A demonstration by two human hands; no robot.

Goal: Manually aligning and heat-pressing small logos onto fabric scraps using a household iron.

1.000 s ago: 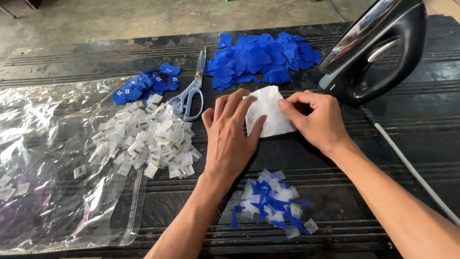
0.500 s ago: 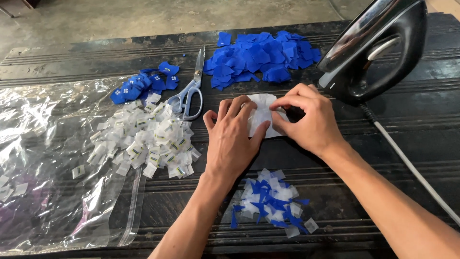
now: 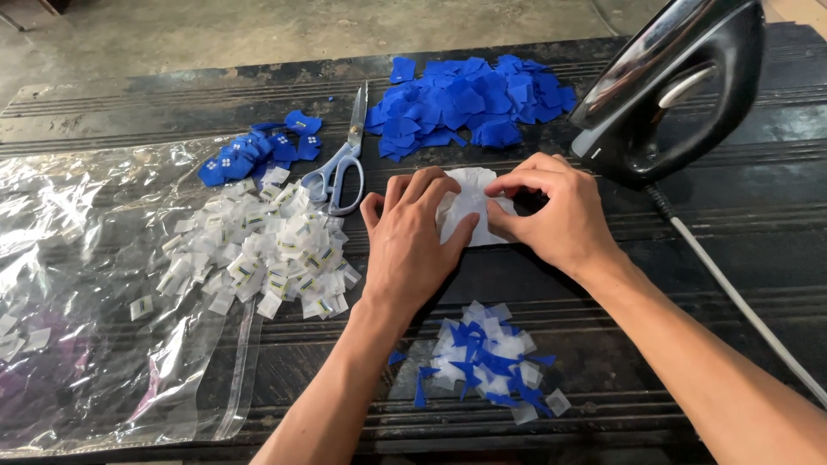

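Fingers (image 3: 457, 231) of both hands press and pinch the small white fabric piece (image 3: 469, 207) at frame centre on the dark desk (image 3: 758, 232); seemingly mid-fold, needing a firm crease next.

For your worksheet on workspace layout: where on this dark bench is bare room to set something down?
Bare bench lies right of the right hand, below the iron, crossed only by its cord. Crowded: between scissors, white label pile and blue pieces.
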